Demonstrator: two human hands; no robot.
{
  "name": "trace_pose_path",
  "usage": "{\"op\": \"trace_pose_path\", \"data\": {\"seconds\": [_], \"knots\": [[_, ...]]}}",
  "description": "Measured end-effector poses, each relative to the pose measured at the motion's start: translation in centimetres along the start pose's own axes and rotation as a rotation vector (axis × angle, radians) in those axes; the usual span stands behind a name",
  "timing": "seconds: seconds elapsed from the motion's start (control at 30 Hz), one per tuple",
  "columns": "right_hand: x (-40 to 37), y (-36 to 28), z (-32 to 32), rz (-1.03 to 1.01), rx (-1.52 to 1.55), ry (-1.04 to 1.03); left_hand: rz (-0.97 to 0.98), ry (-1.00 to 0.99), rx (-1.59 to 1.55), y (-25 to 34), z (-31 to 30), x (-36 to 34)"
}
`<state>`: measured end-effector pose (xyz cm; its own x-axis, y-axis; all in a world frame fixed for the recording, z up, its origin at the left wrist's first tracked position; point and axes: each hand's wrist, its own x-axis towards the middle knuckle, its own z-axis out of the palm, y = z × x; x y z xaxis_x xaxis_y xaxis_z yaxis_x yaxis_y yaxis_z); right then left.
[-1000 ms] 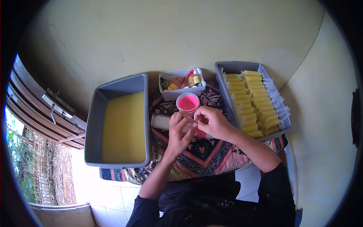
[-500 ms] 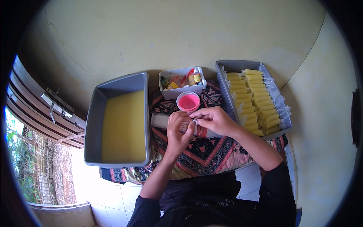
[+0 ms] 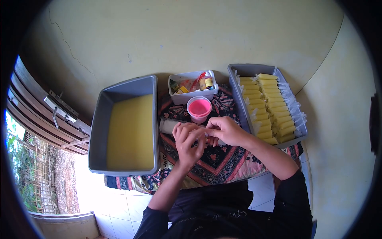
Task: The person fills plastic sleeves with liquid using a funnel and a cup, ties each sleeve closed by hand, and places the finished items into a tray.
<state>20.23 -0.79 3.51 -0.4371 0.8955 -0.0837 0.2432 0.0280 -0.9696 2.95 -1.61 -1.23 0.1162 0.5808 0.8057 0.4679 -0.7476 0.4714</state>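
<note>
My left hand [image 3: 189, 142] is over the middle of the table, its fingers curled and its thumb bent toward them. Close on its right, my right hand [image 3: 226, 130] pinches thumb and forefinger together. Between the fingertips shows a thin, pale bit that looks like clear plastic; its shape is too small to make out. Under the hands lies a beige, flat packet [image 3: 168, 126], partly hidden, with red and white showing at its right end. Just beyond the fingers stands a round tub [image 3: 199, 118] with bright pink contents.
On the left is a grey bin [image 3: 156, 131] of yellow liquid [image 3: 133, 131]. A grey bin [image 3: 248, 67] on the right holds rows of yellow-filled plastic tubes [image 3: 274, 95]. A white box [image 3: 187, 97] with small bottles stands behind the tub. Patterned cloth [image 3: 217, 175] covers the table.
My hands have shifted slightly: the left fingers have opened into a looser curl, and the right hand has moved a little down. The white bit between the fingertips shows less clearly now.
</note>
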Motion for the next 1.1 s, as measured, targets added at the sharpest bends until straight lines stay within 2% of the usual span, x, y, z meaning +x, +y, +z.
{"op": "trace_pose_path", "data": {"seconds": [0.2, 0.33, 0.43, 0.5, 0.6, 0.83, 0.97, 1.03, 1.07, 1.1], "knots": [[0.1, 0.8, -0.2, 0.035, 0.114, -0.082, 0.175, 0.021, 0.096, -0.5, -0.4, -0.2], [-0.1, 0.0, 0.1, 0.068, 0.14, -0.107, 0.155, 0.006, 0.049, -0.5, -0.4, -0.5], [-0.1, 0.0, -0.1, 0.029, 0.047, -0.074, 0.105, -0.071, -0.03, -0.4, -0.7, 0.0], [-0.2, 0.0, -0.3, 0.031, 0.041, -0.053, 0.108, -0.193, -0.003, -0.4, -1.3, 0.3], [-0.4, -0.2, -0.5, 0.02, 0.014, -0.002, 0.113, -0.276, 0.068, -0.6, -1.8, 0.5], [-1.0, -0.9, -0.6, -0.002, -0.034, 0.075, 0.128, -0.275, 0.136, -1.0, -2.6, 0.6], [-0.9, -0.8, -0.7, -0.033, -0.047, 0.014, 0.069, -0.277, -0.009, -1.4, -2.1, 0.4], [-1.0, -0.7, 0.1, -0.203, -0.095, 0.032, 0.048, -0.279, -0.104, -1.8, -1.8, 0.3], [-1.0, -0.5, 0.6, -0.202, -0.097, 0.029, 0.026, -0.282, -0.168, -2.0, -1.6, 0.0], [-1.0, 0.0, 1.2, -0.212, 0.033, 0.054, 0.001, -0.287, -0.233, -2.1, -1.5, -0.2]]}}
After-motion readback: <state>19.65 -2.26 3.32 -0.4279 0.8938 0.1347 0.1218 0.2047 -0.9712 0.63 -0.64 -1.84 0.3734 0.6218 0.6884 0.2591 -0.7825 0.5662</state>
